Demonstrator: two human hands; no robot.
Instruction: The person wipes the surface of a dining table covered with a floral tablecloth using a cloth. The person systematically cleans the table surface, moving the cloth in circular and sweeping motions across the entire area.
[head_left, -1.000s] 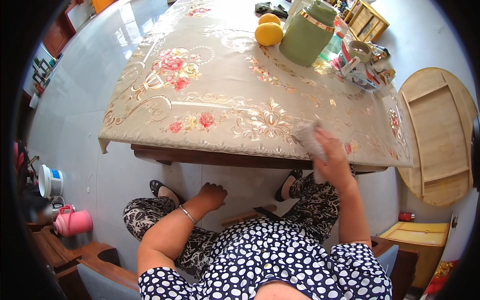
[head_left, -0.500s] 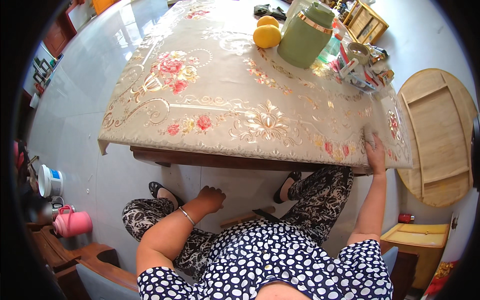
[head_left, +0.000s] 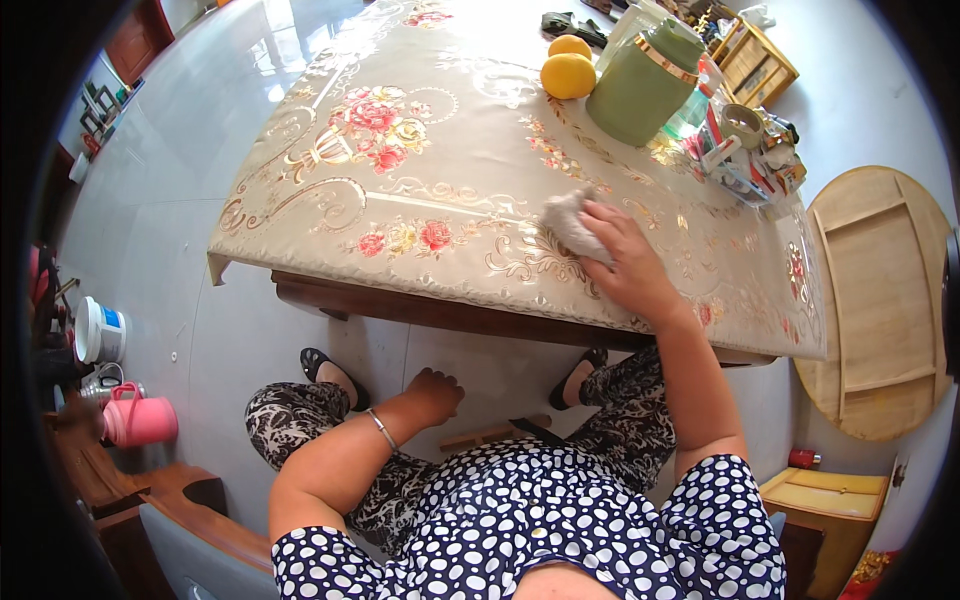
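Note:
A crumpled greyish cloth [head_left: 575, 226] is pressed onto the flowered tablecloth [head_left: 480, 165] near the table's front edge. My right hand [head_left: 632, 262] grips it from the right, fingers bent over its top, and covers part of it. My left hand [head_left: 434, 396] hangs in a loose fist above my lap, apart from the table, with nothing seen in it. Beyond the cloth stand a green jug [head_left: 643, 85] with a copper-coloured band and two orange fruits, the nearer fruit [head_left: 567, 76] beside the jug.
A clear basket [head_left: 745, 180] crammed with small items and a tape roll [head_left: 741, 124] sits at the table's right. A round wooden board [head_left: 880, 300] leans beyond that side. On the floor at left are a white bucket [head_left: 100, 332] and a pink watering can [head_left: 140, 420].
My right hand has swept the cloth leftward and a little farther in, from the table's right front to its middle. My left hand stays closed above my lap. The view has shifted slightly.

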